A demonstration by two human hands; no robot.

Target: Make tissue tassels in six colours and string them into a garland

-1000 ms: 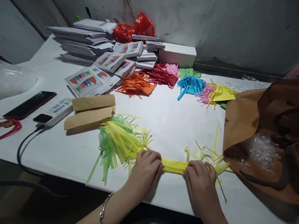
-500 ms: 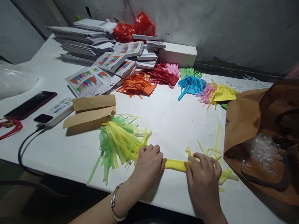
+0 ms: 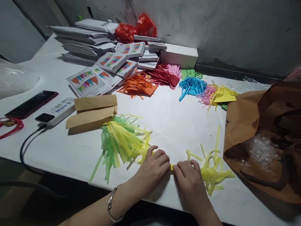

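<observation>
My left hand point(image 3: 156, 164) and my right hand point(image 3: 189, 174) press close together on the rolled middle of a yellow tissue-paper tassel point(image 3: 213, 175). Its fringed strips fan out past both hands, on the right and on the left. Only a short bit of the yellow roll shows between my fingers; the rest is covered. Both hands have curled fingers gripping the roll against the table. Left of my left hand lies a bundle of yellow strips point(image 3: 124, 139) over a green tissue tassel point(image 3: 105, 157).
Folded brown paper point(image 3: 94, 110), a white device point(image 3: 56, 110) on a cable and a phone point(image 3: 31, 103) lie at left. Orange point(image 3: 136, 84), red point(image 3: 164, 76) and blue point(image 3: 192, 86) tassels line the back, near stacked printed packs point(image 3: 86, 81). A brown bag point(image 3: 242, 119) stands at right.
My right hand has slid left along the yellow roll to near my left hand. More of the right-hand fringe shows, and less of the roll is visible between the hands.
</observation>
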